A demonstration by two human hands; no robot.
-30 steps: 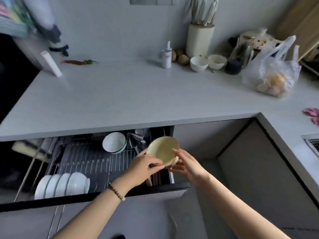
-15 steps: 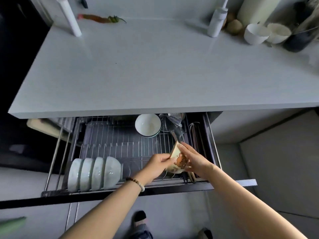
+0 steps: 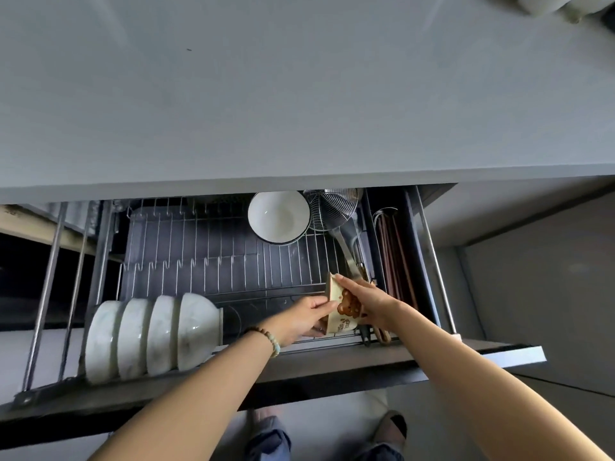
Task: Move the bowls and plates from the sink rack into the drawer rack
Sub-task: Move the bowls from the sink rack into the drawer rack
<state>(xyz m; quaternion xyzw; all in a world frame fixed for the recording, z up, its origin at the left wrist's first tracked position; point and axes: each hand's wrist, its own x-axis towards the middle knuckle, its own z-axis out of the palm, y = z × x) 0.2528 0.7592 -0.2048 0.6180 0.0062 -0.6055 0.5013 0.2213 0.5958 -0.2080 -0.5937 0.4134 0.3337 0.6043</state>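
The person holds a small tan bowl [image 3: 344, 311] on its side, low over the front right part of the drawer rack [image 3: 216, 271]. The left hand [image 3: 306, 317] pinches the open side of the bowl. The right hand [image 3: 372, 302] curls over its back. The bowl may be touching the wires, but the hands hide that. A row of white bowls [image 3: 149, 334] stands well to the left. A metal scoop [image 3: 332, 207] has its handle right beside the tan bowl. If the bowl misses a gap in the wires, it could tip over or roll. If it bumps the handle, it could chip.
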